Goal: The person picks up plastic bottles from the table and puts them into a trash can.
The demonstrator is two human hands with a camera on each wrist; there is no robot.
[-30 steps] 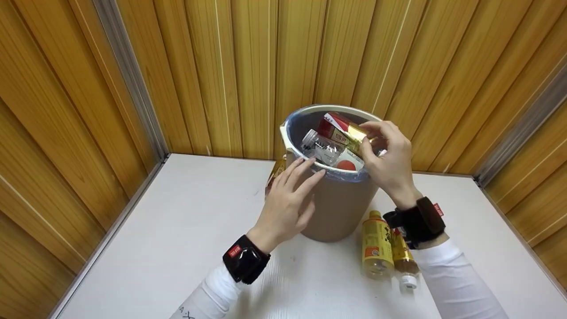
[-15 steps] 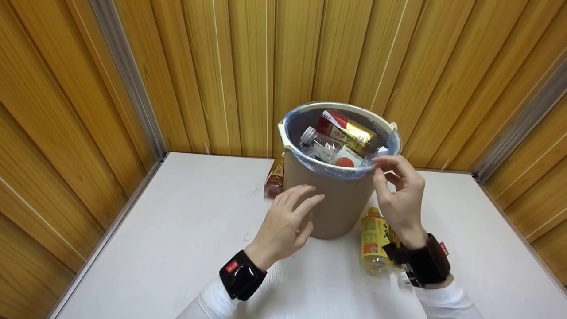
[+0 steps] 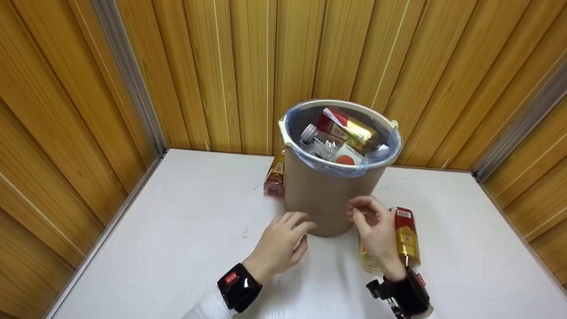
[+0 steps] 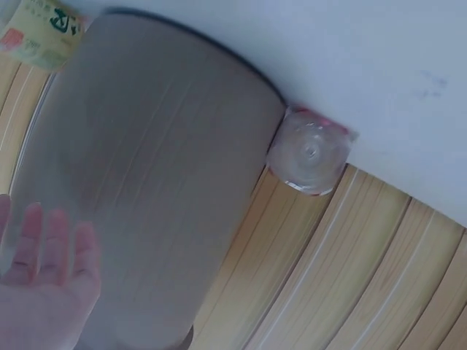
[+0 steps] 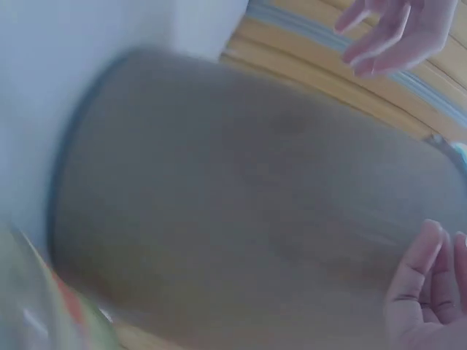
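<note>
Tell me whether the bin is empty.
Not empty: a clear jar and a red-and-gold container lie inside the bin. What lies beneath them is hidden.

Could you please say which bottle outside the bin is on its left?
The red-and-gold plastic bottle left of the brown plastic bin; the yellow-labelled plastic bottle and another red-and-gold plastic bottle are by the right hand.

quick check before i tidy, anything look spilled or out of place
Nothing looks spilled, but a red bottle lies left of the bin, and a yellow bottle and a red-gold bottle right of it; odd, perhaps, since similar packaging is inside.
</note>
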